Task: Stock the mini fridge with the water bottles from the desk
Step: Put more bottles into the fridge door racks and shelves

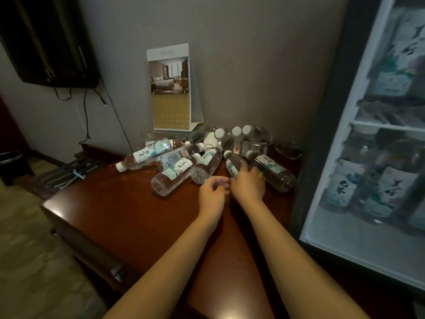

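We identify a hotel guest room: a wall-mounted television (46,40), a standing card (171,88) printed with a furnished bedroom photo on the dark wooden counter (115,215), and a mini fridge (322,134) beside it stocked with bottles (340,183)

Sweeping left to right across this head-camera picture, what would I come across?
Dark bin → wall-mounted TV → standing calendar → left hand → right hand gripping a water bottle → open mini fridge.
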The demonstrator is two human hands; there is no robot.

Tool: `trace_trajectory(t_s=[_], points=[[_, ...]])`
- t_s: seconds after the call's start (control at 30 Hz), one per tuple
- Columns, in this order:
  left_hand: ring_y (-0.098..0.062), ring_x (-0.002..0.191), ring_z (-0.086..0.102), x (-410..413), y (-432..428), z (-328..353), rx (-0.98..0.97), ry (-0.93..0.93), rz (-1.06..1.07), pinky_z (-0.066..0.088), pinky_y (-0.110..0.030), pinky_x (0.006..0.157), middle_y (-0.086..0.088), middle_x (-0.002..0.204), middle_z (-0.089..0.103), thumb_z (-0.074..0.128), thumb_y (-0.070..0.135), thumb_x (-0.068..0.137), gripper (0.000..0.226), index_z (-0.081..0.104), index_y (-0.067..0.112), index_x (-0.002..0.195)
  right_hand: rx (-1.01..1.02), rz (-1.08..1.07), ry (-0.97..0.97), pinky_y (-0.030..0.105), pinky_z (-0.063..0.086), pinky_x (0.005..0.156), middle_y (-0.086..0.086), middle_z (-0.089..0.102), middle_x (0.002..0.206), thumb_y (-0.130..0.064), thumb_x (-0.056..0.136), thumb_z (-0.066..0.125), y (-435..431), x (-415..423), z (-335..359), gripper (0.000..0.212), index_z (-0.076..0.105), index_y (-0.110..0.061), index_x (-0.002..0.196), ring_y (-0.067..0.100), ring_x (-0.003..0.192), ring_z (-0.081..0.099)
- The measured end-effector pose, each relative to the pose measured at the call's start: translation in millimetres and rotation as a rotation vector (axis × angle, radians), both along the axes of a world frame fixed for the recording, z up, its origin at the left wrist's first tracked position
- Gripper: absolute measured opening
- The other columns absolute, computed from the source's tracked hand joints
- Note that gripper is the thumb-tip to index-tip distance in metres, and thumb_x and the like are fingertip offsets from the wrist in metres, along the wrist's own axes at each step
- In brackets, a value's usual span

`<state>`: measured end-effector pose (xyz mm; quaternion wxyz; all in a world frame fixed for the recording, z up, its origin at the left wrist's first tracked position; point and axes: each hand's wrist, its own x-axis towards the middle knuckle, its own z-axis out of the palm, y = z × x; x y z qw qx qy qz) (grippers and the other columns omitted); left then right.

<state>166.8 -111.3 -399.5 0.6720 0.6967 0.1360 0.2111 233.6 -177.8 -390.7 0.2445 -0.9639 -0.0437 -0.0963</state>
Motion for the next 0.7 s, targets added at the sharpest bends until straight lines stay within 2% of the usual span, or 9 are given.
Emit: trace_trajectory(t_s=[0.07, 0.13, 0.3, 0.47, 0.6, 0.63, 0.7], points=[[-0.01, 0.07, 0.057, 10.2, 2.4, -5.9, -0.01, -0.003, 0.024, 0.045, -0.024, 0.065, 0.002, 0.083, 0.059, 0.038, -0.008, 0.085, 0.035, 0.06, 0.019, 0.088, -0.067, -0.067, 0.017, 0.041, 0.033, 0.105, 0.023, 0.039, 0.139, -0.032, 0.088, 0.06, -1.8, 9.4, -2.1, 0.072, 0.023, -0.005, 0.144, 0.036, 0.129, 0.038], [-0.012, 0.072, 0.057, 15.0, 7.2, -13.3, -0.002, -0.015, 0.049, 0.046, -0.028, 0.069, 0.003, 0.085, 0.059, 0.038, -0.007, 0.085, 0.035, 0.059, 0.021, 0.091, -0.107, -0.122, 0.031, 0.041, 0.036, 0.102, 0.024, 0.043, 0.137, -0.035, 0.085, 0.064, -4.7, 15.9, -3.0, 0.075, 0.026, -0.002, 0.142, 0.036, 0.127, 0.041], [-0.009, 0.068, 0.056, 16.3, 16.9, -14.6, -0.01, -0.055, 0.099, 0.046, -0.022, 0.063, 0.003, 0.087, 0.058, 0.042, -0.003, 0.089, 0.03, 0.058, 0.022, 0.093, -0.158, -0.167, 0.035, 0.04, 0.043, 0.094, 0.022, 0.051, 0.129, -0.037, 0.082, 0.065, -0.4, 10.4, -0.7, 0.066, 0.039, -0.001, 0.131, 0.036, 0.119, 0.049], [-0.012, 0.073, 0.057, 4.6, 11.4, -12.4, -0.158, -0.001, 0.088, 0.049, -0.023, 0.066, -0.002, 0.092, 0.057, 0.041, -0.004, 0.089, 0.024, 0.056, 0.014, 0.096, -0.057, -0.143, 0.098, 0.038, 0.046, 0.088, 0.017, 0.058, 0.122, -0.042, 0.081, 0.063, 1.1, -21.2, 4.4, 0.059, 0.045, -0.004, 0.122, 0.034, 0.114, 0.054], [-0.021, 0.102, 0.058, -3.5, 8.9, -12.1, -0.171, 0.162, 0.046, 0.049, -0.039, 0.094, -0.005, 0.113, 0.058, 0.049, 0.007, 0.085, 0.032, 0.054, 0.012, 0.116, 0.122, -0.092, 0.205, 0.033, 0.046, 0.082, 0.012, 0.06, 0.12, -0.049, 0.08, 0.061, -7.9, -60.4, 7.3, 0.06, 0.049, -0.007, 0.12, 0.031, 0.112, 0.057], [-0.022, 0.104, 0.059, -7.4, 8.7, -11.2, -0.188, 0.2, 0.018, 0.048, -0.041, 0.096, -0.006, 0.114, 0.06, 0.05, 0.011, 0.083, 0.037, 0.052, 0.011, 0.12, 0.182, -0.085, 0.234, 0.032, 0.046, 0.08, 0.01, 0.062, 0.117, -0.052, 0.079, 0.06, -11.5, -69.6, 5.6, 0.059, 0.051, -0.009, 0.119, 0.03, 0.11, 0.058], [-0.022, 0.092, 0.064, -20.8, 6.9, -4.3, -0.273, 0.211, -0.065, 0.053, -0.037, 0.085, -0.009, 0.106, 0.064, 0.048, 0.01, 0.084, 0.032, 0.055, 0.008, 0.116, 0.299, -0.07, 0.268, 0.031, 0.049, 0.078, 0.006, 0.066, 0.111, -0.058, 0.076, 0.059, -19.1, -88.3, 2.4, 0.058, 0.056, -0.015, 0.116, 0.027, 0.102, 0.063]])
